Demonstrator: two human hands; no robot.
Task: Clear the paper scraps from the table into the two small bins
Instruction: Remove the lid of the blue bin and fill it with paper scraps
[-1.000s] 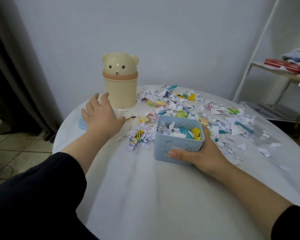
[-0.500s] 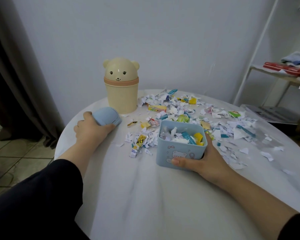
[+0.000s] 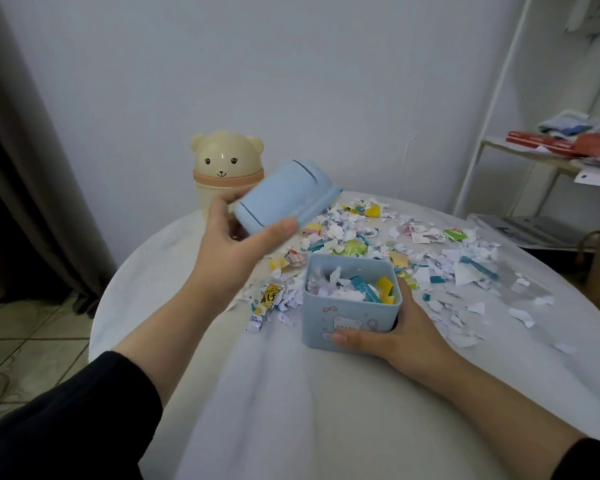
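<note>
Head view: blue lid [image 3: 284, 197] aloft in left hand [image 3: 232, 242], right hand [image 3: 392, 336] gripping blue bin [image 3: 347, 315] (scrap-filled).

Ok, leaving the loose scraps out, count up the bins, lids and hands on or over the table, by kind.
Bins: 2, the blue bin and the cream bear bin
Loose lids: 1, the blue lid, held in the left hand
Hands: 2, with the right hand on the blue bin
Total: 5
</note>
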